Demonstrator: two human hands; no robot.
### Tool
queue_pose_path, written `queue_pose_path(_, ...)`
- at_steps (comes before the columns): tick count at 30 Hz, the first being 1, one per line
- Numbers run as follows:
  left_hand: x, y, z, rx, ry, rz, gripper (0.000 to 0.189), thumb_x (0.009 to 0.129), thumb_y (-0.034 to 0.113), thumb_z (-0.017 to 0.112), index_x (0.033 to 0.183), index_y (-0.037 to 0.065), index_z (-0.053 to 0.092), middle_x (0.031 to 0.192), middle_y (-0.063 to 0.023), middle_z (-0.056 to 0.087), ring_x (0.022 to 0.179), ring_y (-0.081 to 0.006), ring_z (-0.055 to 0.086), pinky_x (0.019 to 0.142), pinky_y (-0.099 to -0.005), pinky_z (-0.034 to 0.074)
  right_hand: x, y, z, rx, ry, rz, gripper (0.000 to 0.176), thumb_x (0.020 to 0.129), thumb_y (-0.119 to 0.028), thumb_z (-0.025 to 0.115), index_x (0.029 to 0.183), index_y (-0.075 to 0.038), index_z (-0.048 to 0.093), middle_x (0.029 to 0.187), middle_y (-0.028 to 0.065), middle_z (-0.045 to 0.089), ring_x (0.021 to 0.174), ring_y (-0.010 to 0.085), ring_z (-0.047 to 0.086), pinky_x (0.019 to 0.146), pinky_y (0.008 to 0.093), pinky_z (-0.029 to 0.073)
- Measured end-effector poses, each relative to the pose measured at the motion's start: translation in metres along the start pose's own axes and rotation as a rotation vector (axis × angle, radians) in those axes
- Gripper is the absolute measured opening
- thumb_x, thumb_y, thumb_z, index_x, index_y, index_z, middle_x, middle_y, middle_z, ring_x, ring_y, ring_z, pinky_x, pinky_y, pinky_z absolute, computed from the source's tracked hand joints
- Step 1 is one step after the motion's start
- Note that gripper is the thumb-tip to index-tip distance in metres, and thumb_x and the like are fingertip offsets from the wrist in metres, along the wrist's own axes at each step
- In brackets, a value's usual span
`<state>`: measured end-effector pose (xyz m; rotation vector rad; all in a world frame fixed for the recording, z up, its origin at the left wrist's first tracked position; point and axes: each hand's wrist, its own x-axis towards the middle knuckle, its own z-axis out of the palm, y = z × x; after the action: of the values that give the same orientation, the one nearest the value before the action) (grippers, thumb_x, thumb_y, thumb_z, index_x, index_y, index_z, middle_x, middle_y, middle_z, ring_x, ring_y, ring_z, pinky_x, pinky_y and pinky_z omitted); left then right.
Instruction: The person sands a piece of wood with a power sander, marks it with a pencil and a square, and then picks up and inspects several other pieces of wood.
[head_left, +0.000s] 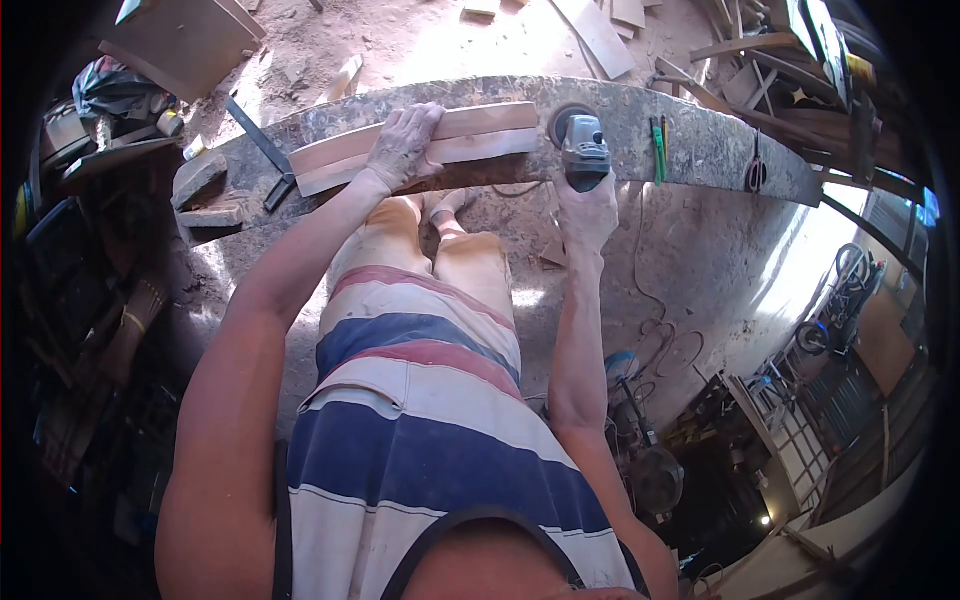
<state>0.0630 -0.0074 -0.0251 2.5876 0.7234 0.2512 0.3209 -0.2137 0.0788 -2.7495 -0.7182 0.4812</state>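
Two pale wooden pieces (485, 132) lie side by side along the worn workbench (330, 118). My left hand (405, 145) is over their middle, fingers across the top and thumb at the near side, gripping them. My right hand (588, 212) is closed round the body of a grey and black angle grinder (586, 145). The grinder's round disc (570, 120) is on the far side, over the bench just right of the pieces' right end, apart from them. Whether the disc is spinning cannot be made out.
A try square (262, 145) rests at the bench's left, near wooden blocks (205, 190). Green pens (660, 150) and scissors (757, 172) lie on the right. A cord (645, 280) trails over the dusty floor. Scrap wood (600, 40) lies beyond the bench.
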Motion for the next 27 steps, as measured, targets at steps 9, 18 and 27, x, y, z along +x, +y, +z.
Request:
queue_pose_path(9,0.0,-0.001,-0.001,-0.023,0.0,-0.001,0.112,0.058,0.033,0.1,0.154,0.01,0.048,0.147,-0.0139,0.061,0.14,-0.0338,0.06,0.114,-0.0486,0.047,-0.015,-0.006,0.012,0.004,-0.033,-0.138,0.076,0.082,-0.039,0.09,0.145,-0.008,0.059,0.12,0.0223,0.076,0.106,0.0475,0.077,0.09,0.0587,0.062)
queue_pose_path(18,0.001,0.0,-0.003,-0.007,0.001,0.006,0.11,0.06,0.036,0.099,0.153,0.01,0.047,0.147,-0.0137,0.061,0.141,-0.0336,0.059,0.114,-0.0486,0.047,-0.018,-0.007,0.011,-0.013,-0.059,-0.132,0.073,0.084,-0.04,0.089,0.145,-0.012,0.062,0.122,0.0205,0.077,0.108,0.0475,0.077,0.092,0.0581,0.062)
queue_pose_path(27,0.0,0.001,-0.003,-0.02,0.009,0.009,0.107,0.062,0.036,0.097,0.153,0.009,0.048,0.146,-0.0139,0.061,0.139,-0.0334,0.06,0.114,-0.0485,0.047,-0.014,-0.004,0.011,-0.017,-0.063,-0.161,0.078,0.08,-0.039,0.09,0.145,-0.008,0.059,0.12,0.0223,0.075,0.106,0.0483,0.077,0.09,0.0588,0.063)
